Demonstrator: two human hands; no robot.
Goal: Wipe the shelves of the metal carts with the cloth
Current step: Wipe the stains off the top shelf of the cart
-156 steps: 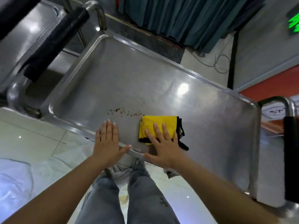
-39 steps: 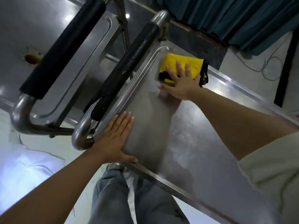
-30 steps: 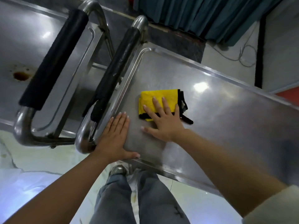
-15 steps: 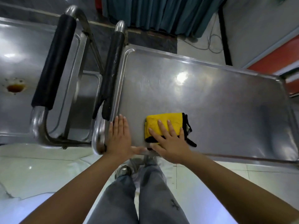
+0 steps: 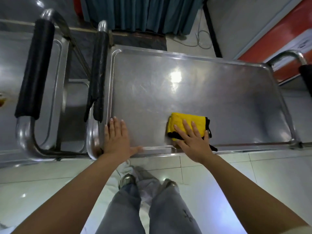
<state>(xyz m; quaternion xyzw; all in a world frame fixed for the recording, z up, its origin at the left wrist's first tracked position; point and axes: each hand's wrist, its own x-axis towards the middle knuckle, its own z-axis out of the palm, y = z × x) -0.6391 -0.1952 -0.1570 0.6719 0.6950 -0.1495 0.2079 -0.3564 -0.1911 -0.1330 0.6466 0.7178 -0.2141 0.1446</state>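
Versus 0.5 s earlier: cloth point(image 5: 187, 124) and right hand point(image 5: 194, 141) sit farther right along the shelf point(image 5: 168, 98), well apart from the left hand point(image 5: 116, 141). Right hand lies flat, fingers straight, pressing the folded yellow cloth near the front rim. Left hand is unmoved, flat at the near-left corner, holding nothing.

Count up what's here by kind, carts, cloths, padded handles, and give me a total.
Metal carts: 2
Yellow cloth: 1
Black padded handles: 3
Total: 6
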